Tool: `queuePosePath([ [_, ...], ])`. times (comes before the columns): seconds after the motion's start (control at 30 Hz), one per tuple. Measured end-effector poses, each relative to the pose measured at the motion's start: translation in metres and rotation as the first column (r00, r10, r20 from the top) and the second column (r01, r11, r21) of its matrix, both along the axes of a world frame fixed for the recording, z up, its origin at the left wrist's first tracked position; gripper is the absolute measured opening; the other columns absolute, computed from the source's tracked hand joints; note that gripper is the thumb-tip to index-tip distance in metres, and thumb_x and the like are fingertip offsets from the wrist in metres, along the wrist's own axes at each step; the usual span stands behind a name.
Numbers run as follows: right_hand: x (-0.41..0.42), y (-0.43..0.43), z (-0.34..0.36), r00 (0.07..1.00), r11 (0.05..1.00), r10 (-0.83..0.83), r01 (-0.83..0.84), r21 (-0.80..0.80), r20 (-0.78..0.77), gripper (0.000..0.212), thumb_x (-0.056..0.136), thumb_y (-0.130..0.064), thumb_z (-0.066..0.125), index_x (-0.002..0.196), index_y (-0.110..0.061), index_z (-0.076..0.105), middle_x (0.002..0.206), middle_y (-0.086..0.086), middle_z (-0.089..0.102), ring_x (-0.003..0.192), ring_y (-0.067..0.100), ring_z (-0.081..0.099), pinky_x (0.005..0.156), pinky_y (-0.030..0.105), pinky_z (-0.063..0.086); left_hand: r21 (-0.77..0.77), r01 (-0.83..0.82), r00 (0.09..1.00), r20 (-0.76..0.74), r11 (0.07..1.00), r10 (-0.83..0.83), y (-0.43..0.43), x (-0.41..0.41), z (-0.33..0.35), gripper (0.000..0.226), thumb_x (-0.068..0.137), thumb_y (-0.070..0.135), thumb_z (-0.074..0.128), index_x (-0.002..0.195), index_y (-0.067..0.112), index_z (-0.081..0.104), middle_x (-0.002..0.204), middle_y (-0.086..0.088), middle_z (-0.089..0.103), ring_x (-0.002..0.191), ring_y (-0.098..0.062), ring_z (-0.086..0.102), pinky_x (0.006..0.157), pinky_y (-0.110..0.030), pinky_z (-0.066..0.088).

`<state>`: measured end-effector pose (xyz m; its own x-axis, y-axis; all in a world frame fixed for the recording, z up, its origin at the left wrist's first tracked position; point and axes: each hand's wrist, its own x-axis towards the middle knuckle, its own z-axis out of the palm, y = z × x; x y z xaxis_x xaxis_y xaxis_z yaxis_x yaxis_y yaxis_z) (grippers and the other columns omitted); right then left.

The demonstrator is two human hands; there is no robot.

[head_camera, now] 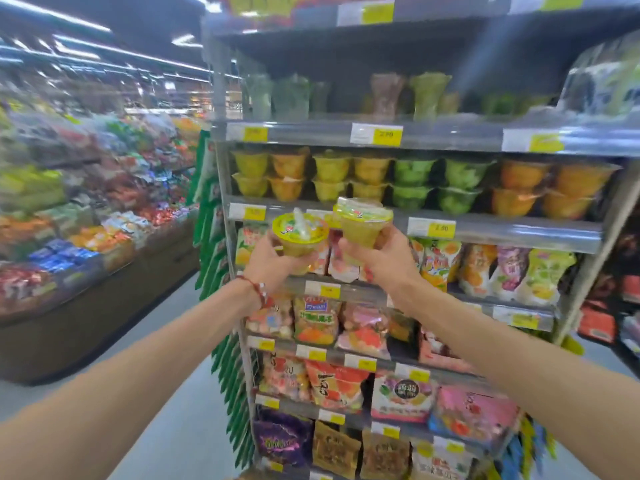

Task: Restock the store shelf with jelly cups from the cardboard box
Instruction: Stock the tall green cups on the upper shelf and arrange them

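Above left hand (pixel 272 268), risk: left jelly cup (pixel 300 235) tilted, liable to slip from fingers.
Above right hand (pixel 381 263), risk: right jelly cup (pixel 362 221) likely to knock stacked cups (pixel 332 176) on crowded shelf (pixel 502 233).
Left pose: arm outstretched, fingers curled under cup.
Right pose: arm outstretched, fingers wrapped round cup base.

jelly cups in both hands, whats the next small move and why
Probably lift both to the cup shelf above: left hand grips the left cup, right hand the right cup, both held below the matching yellow-green stacks at its left end.
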<state>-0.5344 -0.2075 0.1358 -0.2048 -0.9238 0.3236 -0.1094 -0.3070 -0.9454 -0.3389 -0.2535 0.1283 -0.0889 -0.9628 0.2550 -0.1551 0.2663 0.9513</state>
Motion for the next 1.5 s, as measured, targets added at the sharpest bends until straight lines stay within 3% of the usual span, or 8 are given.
queuePosePath([
  [0.13,0.021,-0.025,0.044,0.998,0.995,-0.061,0.061,-0.085,0.013,0.047,0.078,-0.007,0.086,0.119,-0.011,0.064,0.110,0.002,0.076,0.102,0.017,0.073,0.093,0.044,0.059,-0.076,0.027,0.999,0.030,0.997,-0.025,-0.028,0.022,0.046,0.050,0.071,0.017,0.087,0.113,0.015,0.059,0.101,0.010,0.065,0.095,-0.008,0.062,0.064,-0.007,0.045],
  [0.3,0.039,-0.053,0.094,0.991,0.974,-0.127,0.116,-0.195,-0.047,0.044,0.074,-0.013,0.090,0.111,-0.020,0.068,0.108,-0.006,0.077,0.100,0.008,0.072,0.094,0.036,0.058,-0.183,0.039,0.998,0.060,0.982,-0.028,-0.070,0.039,0.097,0.044,0.068,0.026,0.089,0.104,0.021,0.065,0.102,0.004,0.070,0.097,-0.015,0.066,0.084,-0.029,0.053],
  [0.47,0.048,-0.091,0.137,0.957,0.946,-0.238,0.190,-0.262,-0.164,0.052,0.067,-0.036,0.092,0.111,-0.021,0.071,0.102,-0.010,0.078,0.095,0.006,0.073,0.090,0.040,0.060,-0.231,0.038,0.999,-0.018,0.972,-0.043,-0.108,0.043,0.138,0.034,0.078,0.019,0.082,0.108,0.019,0.065,0.095,0.010,0.070,0.077,0.003,0.065,0.062,-0.014,0.050],
  [0.7,0.044,-0.142,0.180,0.917,0.922,-0.299,0.208,-0.326,-0.262,0.049,0.066,-0.040,0.093,0.106,-0.024,0.070,0.097,-0.012,0.076,0.090,0.000,0.071,0.087,0.031,0.060,-0.317,-0.074,0.997,-0.018,0.945,0.072,-0.164,0.046,0.181,0.054,0.077,0.034,0.081,0.124,0.017,0.061,0.114,0.006,0.069,0.104,-0.009,0.064,0.087,-0.024,0.051],
  [1.0,0.004,-0.191,0.224,0.849,0.879,-0.432,0.319,-0.355,-0.305,0.053,0.059,-0.037,0.095,0.105,-0.022,0.074,0.095,-0.012,0.076,0.092,0.008,0.071,0.088,0.037,0.059,-0.357,0.008,0.998,0.055,0.934,0.013,-0.217,0.006,0.226,0.057,0.071,0.048,0.083,0.119,0.023,0.065,0.109,0.012,0.071,0.101,-0.005,0.067,0.093,-0.030,0.053],
  [1.13,-0.018,-0.201,0.234,0.811,0.873,-0.480,0.404,-0.273,-0.334,0.064,0.049,-0.056,0.090,0.100,-0.022,0.074,0.096,-0.005,0.075,0.099,0.017,0.069,0.088,0.039,0.059,-0.322,0.012,0.999,0.049,0.947,0.004,-0.231,-0.019,0.232,0.059,0.068,0.053,0.083,0.115,0.021,0.066,0.106,0.008,0.072,0.100,-0.010,0.068,0.088,-0.029,0.053],
  [1.23,-0.034,-0.207,0.235,0.773,0.861,-0.508,0.469,-0.197,-0.380,0.086,0.035,-0.072,0.081,0.101,-0.018,0.069,0.102,0.001,0.071,0.098,0.021,0.066,0.084,0.041,0.059,-0.327,-0.031,0.990,0.121,0.945,0.074,-0.234,-0.035,0.228,0.047,0.074,0.051,0.079,0.108,0.020,0.068,0.101,0.006,0.072,0.096,-0.014,0.068,0.084,-0.030,0.053],
  [1.5,-0.055,-0.203,0.219,0.685,0.834,-0.520,0.536,-0.129,-0.511,0.065,0.064,-0.060,0.087,0.086,-0.009,0.054,0.090,0.007,0.062,0.089,0.028,0.061,0.063,0.035,0.043,-0.413,-0.142,0.835,0.438,0.900,0.332,-0.221,-0.061,0.217,0.071,0.067,0.082,0.061,0.095,0.017,0.051,0.093,0.000,0.063,0.086,-0.024,0.061,0.079,-0.043,0.054],
])
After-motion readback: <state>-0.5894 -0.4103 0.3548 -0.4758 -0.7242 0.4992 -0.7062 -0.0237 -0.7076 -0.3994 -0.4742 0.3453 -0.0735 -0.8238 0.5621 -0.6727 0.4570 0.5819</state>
